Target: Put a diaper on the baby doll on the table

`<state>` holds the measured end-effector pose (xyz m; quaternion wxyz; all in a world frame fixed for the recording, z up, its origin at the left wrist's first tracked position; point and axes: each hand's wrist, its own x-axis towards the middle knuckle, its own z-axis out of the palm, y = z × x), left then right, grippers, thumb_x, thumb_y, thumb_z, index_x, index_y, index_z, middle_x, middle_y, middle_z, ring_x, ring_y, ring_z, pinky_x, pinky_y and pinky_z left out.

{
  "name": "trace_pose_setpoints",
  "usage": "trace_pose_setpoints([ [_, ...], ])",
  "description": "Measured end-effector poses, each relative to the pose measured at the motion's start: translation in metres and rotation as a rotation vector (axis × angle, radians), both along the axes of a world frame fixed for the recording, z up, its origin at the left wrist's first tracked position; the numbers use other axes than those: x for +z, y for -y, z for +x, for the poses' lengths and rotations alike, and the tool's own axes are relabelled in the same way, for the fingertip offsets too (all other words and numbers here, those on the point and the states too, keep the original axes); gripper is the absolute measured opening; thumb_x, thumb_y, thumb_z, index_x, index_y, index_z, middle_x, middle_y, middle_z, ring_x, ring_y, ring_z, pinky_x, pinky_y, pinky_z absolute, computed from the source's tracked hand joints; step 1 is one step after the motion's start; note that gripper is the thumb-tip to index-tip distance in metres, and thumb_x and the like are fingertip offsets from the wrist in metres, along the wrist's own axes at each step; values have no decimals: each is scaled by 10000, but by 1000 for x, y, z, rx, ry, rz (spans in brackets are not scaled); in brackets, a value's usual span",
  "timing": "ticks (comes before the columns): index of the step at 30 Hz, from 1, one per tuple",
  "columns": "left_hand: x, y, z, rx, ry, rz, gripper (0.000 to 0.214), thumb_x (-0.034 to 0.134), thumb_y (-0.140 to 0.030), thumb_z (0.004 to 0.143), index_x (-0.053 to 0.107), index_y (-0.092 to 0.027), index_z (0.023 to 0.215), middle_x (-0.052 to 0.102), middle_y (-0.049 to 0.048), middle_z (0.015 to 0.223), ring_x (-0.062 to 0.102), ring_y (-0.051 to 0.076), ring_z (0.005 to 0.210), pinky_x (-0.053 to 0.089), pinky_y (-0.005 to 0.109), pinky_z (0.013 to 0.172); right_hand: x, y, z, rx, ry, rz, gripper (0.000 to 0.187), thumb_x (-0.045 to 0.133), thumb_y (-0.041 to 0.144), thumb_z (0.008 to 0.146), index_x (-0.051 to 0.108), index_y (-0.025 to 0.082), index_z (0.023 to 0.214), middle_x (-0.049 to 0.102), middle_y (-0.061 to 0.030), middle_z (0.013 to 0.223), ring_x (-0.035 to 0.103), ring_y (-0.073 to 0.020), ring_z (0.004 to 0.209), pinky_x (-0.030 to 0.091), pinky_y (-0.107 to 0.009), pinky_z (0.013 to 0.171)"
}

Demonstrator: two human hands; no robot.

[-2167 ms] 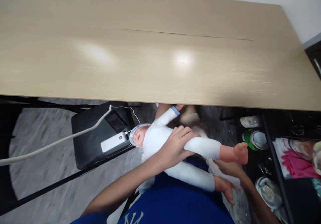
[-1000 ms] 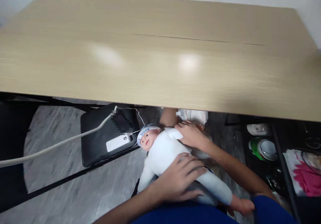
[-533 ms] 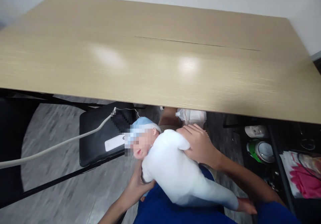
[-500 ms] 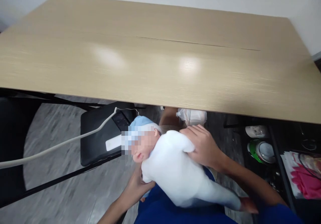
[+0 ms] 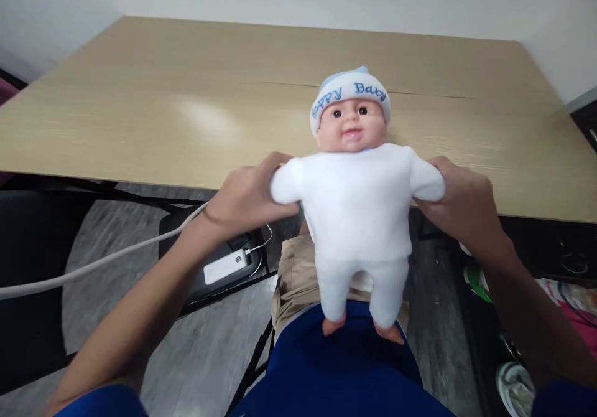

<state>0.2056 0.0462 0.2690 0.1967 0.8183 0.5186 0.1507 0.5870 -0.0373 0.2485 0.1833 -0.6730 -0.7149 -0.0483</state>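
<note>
A pale wood worktop [image 5: 186,112] runs across the view under a white wall, with a black chair [image 5: 186,249] carrying a white power bank [image 5: 224,266] below its near edge. In front of it a baby doll [image 5: 357,199] in white with a blue-lettered cap is held upright, its feet over the person's blue lap. The left hand [image 5: 247,193] has its grip clamped on one doll arm, and the right hand [image 5: 461,202] is clamped on the other.

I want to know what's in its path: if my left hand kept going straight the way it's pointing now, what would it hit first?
The left hand points rightward and already grips the doll by its arm, so the doll's body comes first. Past that is the right hand, though depth is hard to judge.
</note>
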Motion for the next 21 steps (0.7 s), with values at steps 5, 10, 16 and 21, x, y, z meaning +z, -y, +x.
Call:
trace_pose_setpoints([
  [5,-14,-67,19,-64,78,83,687,884,-620,774,743,-255,1339,856,104,1240,819,371,1123,604,391,865,-23,-59,12,-127,-17,-41,330,729,510,939,739,216,1089,837,-150,967,752,-367,837,384,-360,680],
  [10,-42,-102,29,-47,63,100,680,876,-584,757,750,-242,1331,861,98,1251,814,370,1132,592,375,881,-42,-85,22,-116,-62,6,360,709,537,988,751,216,1147,853,-159,1054,761,-372,911,425,-367,719],
  [16,-60,-127,36,-22,-4,177,691,800,-661,783,767,-218,1313,872,111,1170,817,381,1077,562,376,826,-66,-99,28,-108,-113,28,386,683,544,1005,749,210,1188,850,-163,1088,771,-375,941,436,-367,736],
  [21,-71,-148,43,-4,-40,237,687,748,-689,808,765,-210,1301,865,131,1171,806,383,1064,561,396,829,-80,-118,31,-116,-122,49,375,672,533,993,745,204,1158,845,-166,1069,755,-372,930,432,-363,719],
])
